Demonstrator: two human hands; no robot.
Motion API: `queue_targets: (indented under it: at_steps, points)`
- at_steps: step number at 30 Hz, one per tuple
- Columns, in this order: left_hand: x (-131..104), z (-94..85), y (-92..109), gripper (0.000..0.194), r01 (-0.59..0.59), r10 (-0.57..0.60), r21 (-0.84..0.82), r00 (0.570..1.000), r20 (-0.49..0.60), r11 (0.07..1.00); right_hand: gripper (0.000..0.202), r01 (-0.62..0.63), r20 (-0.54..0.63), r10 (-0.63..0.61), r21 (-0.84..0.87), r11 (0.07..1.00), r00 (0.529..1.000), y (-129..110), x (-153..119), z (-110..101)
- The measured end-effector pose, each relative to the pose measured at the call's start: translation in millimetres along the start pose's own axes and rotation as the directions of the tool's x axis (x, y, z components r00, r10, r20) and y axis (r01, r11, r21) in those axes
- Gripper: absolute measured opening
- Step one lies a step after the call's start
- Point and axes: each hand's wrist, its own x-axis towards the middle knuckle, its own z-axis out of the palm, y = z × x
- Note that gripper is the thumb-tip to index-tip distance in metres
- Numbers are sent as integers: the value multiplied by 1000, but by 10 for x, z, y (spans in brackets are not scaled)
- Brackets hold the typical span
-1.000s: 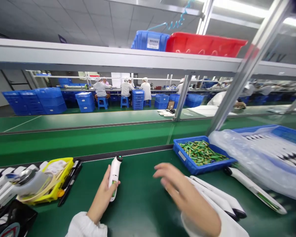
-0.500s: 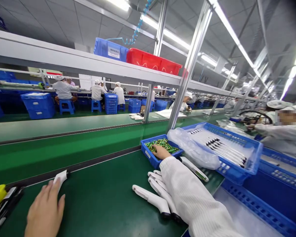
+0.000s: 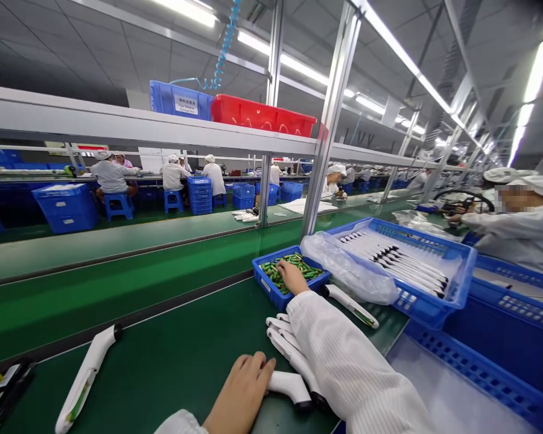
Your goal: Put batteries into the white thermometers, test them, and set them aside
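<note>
My right hand (image 3: pixel 293 277) reaches into a small blue bin (image 3: pixel 271 293) with its fingers drawn together among many small green cylindrical parts (image 3: pixel 308 266). Whatever its fingertips pinch is hidden. Closer to me, my left hand (image 3: pixel 242 389) closes over the far end of a white wand-shaped plastic housing (image 3: pixel 290 386) with a black tip. More such white housings (image 3: pixel 283 337) lie beside it, partly under my right sleeve. At the left rests another white housing (image 3: pixel 88 371) with a green strip showing in its open slot. A similar one (image 3: pixel 352 305) lies right of the bin.
A large blue crate (image 3: pixel 457 289) holds rows of white sticks with black ends, with clear plastic bagging (image 3: pixel 348 271) over its edge. Yellow and black items (image 3: pixel 2 386) sit at the left. A metal post (image 3: pixel 330 120) and shelf stand ahead; a co-worker (image 3: pixel 516 211) sits at right.
My left hand has left the white housing at the left, moved right and taken hold of a housing near my right sleeve. My right hand stays in the bin.
</note>
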Motion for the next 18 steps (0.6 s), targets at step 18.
queue_targets:
  at_steps: [18]
  points:
    - [-1152, -749, -757, 38, -92, -817, -986, 551, -168, 141, 45, 18, 28, -59, 747, 665, 998, -1103, -640, -200]
